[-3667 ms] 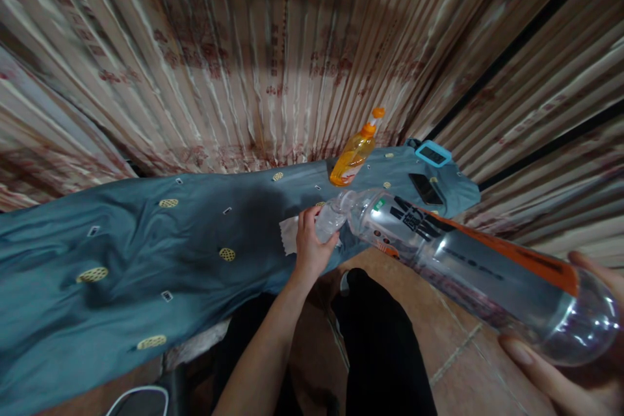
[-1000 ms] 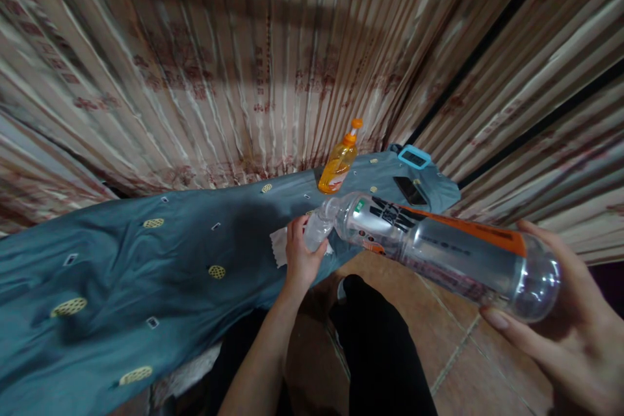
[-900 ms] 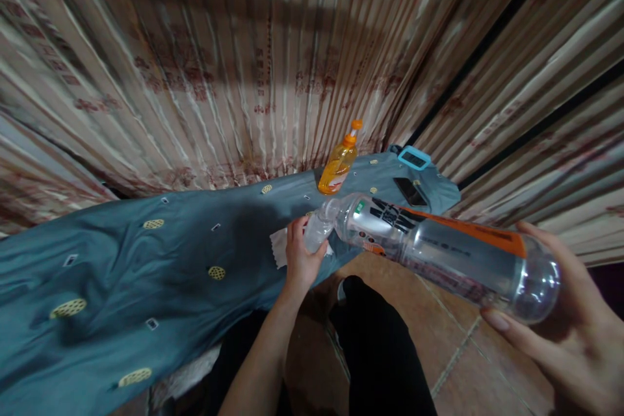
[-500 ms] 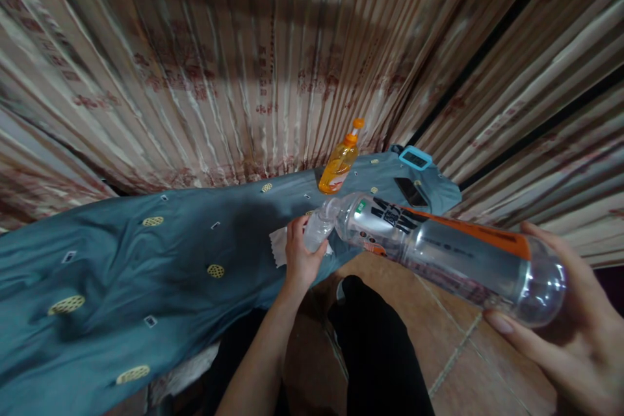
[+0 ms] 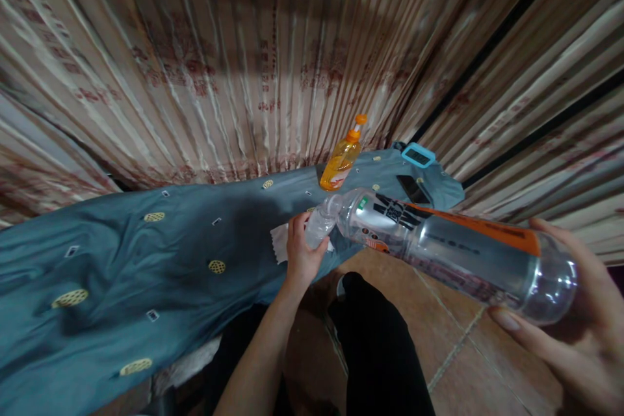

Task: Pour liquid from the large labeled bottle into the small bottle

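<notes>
A small cup [image 5: 319,229] is gripped by the left hand [image 5: 301,253] at the tabletop's [image 5: 146,260] near edge. A large bottle [image 5: 453,247], tilted mouth-down onto it, is gripped at its base by the right hand [image 5: 575,331]; open cloth lies to the left.

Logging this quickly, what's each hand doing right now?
Left hand: closed on the small clear cup.
Right hand: holding the big clear bottle by its base.

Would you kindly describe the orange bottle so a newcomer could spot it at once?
Start at the blue-grey cloth spread before the striped curtain. At its far end, near the curtain's foot, stands the orange bottle. It alone is orange with a nozzle cap; the bottle in the hands is clear and tipped over.
</notes>
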Tool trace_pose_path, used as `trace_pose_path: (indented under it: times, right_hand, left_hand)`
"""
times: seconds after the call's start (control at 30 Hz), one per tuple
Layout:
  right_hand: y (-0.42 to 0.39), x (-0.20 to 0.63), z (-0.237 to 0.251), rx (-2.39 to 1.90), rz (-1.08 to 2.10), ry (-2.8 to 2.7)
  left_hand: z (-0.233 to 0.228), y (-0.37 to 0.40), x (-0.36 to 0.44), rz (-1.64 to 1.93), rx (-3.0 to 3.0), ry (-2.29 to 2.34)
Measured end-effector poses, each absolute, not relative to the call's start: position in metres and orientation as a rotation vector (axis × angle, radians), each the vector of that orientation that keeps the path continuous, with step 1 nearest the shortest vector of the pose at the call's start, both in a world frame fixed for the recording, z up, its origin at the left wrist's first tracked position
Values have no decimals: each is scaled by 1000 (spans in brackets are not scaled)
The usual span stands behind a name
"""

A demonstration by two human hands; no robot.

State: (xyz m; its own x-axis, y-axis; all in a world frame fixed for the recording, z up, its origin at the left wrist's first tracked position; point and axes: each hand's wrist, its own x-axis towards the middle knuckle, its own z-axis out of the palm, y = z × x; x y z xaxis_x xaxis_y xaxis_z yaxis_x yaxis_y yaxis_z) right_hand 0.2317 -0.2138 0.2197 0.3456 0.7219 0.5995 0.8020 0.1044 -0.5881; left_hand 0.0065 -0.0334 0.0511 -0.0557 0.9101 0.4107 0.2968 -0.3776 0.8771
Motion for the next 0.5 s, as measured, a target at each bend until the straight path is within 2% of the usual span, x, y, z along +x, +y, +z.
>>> trace_pose_path:
  times: [0.5]
  right_hand:
    - [-211, 236, 225, -1621, -167, -1520]
  left_hand:
    - [49, -35, 7, 1483, 1681, 1285]
